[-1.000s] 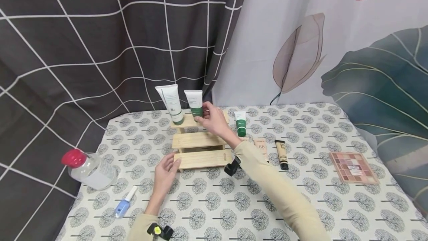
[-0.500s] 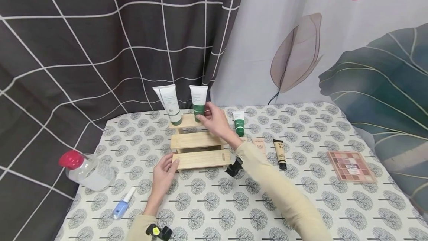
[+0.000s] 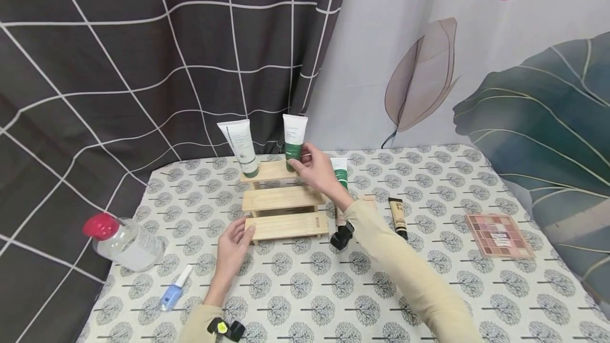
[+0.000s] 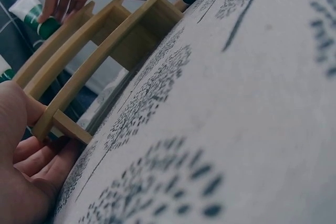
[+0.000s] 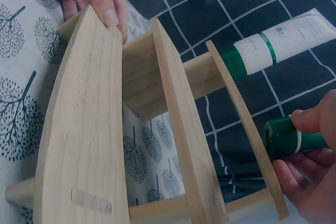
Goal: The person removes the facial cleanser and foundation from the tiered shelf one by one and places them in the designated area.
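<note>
**Right hand [image 3: 318, 169] pinches green-and-white tube [image 3: 295, 130] at wooden stand [image 3: 283, 198]**

We see the tube upright, cap down, at the right end of the top step [image 3: 271, 172]; can't tell whether the cap bears on the wood. Thumb and fingers pinch it near the cap. Same step, left end: a white tube [image 3: 244, 144], also cap down. Left hand [image 3: 232, 247] grips the left end of the bottom step [image 3: 288, 225], thumb on top, fingers below. Right of the stand we get a small tube [image 3: 340, 168], partly behind the right hand, then a black-and-beige tube [image 3: 398, 218], then a makeup palette [image 3: 500, 235]. Left side: red-capped bottle [image 3: 131, 245], blue nail polish [image 3: 173, 292]. Tree-print cloth [image 3: 281, 286] underneath.
</note>
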`<state>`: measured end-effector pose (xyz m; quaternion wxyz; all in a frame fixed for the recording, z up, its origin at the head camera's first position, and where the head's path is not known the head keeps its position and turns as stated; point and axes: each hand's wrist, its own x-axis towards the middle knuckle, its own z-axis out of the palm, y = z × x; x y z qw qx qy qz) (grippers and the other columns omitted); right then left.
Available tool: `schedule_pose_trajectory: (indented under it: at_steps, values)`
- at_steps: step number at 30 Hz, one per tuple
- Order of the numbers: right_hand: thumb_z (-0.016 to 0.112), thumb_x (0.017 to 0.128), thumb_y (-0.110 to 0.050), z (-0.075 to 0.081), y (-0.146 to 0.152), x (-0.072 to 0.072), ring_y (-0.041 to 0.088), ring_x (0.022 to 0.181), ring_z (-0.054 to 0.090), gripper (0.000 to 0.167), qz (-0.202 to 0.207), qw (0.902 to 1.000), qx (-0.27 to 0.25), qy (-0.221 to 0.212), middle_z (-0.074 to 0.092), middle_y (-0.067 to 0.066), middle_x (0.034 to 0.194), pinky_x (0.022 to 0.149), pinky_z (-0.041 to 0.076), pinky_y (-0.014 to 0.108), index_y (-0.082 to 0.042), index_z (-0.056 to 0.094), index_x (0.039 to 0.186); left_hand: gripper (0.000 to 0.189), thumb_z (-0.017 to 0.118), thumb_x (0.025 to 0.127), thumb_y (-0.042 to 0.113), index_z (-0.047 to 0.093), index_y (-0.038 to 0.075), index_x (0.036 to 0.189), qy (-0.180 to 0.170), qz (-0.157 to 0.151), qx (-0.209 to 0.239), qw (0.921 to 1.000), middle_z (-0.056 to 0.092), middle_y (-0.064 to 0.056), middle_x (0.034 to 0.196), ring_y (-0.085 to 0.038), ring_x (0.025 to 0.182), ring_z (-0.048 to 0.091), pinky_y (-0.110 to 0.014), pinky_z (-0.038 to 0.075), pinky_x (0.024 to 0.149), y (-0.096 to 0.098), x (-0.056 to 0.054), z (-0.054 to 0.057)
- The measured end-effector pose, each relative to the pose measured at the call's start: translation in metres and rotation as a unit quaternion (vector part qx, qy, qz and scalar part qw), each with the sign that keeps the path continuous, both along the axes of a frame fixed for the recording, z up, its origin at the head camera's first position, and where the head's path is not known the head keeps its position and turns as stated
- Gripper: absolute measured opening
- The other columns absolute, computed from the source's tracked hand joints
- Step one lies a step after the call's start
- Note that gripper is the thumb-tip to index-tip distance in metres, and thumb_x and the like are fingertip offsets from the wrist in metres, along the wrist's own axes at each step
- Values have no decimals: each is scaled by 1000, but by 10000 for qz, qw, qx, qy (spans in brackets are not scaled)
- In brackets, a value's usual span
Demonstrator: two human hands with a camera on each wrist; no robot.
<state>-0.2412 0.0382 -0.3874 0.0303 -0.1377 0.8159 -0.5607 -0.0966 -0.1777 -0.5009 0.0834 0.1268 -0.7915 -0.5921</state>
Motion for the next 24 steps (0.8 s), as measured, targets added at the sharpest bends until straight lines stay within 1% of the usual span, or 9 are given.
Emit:
schedule_pose_trajectory:
  at_steps: [6, 12, 17, 21, 24]
  values:
    - [71, 94, -14, -1, 7, -2, 33, 102, 71, 38, -159, 9996, 22, 217, 69, 22, 118, 88, 65, 36, 2, 57, 126, 47, 67, 99, 19, 54, -2, 139, 20, -4, -36, 10000, 63, -26, 134, -37, 126, 62, -34, 50, 112, -1, 0, 1]
    - [70, 95, -13, -4, 16, -4, 33, 105, 69, 42, -314, 9993, -17, 220, 66, 21, 119, 92, 64, 39, 2, 52, 130, 46, 67, 99, 17, 55, -3, 138, 93, -10, -45, 9999, 63, -26, 134, -37, 124, 63, -32, 52, 110, -1, 0, 1]
    - [70, 94, -10, -5, 25, -6, 35, 106, 69, 47, -431, 9983, -212, 315, 65, 24, 121, 95, 63, 40, 4, 48, 132, 46, 67, 99, 17, 54, -3, 139, 103, -7, -112, 9999, 63, -26, 134, -37, 124, 64, -33, 52, 110, -1, -1, 0]
    - [70, 93, -9, -6, 31, -6, 36, 107, 68, 47, -580, 9974, -340, 243, 65, 24, 121, 97, 62, 39, 4, 47, 132, 47, 67, 99, 17, 54, -3, 139, 103, -42, -80, 9999, 63, -27, 133, -38, 124, 64, -31, 52, 110, -1, 1, 0]
    - [70, 94, -9, -7, 35, -6, 35, 109, 68, 46, -653, 9970, -371, 175, 65, 23, 121, 97, 62, 39, 3, 47, 132, 47, 67, 99, 17, 54, -4, 139, 107, -52, -48, 9999, 63, -27, 133, -38, 123, 64, -25, 53, 107, -1, 1, 1]
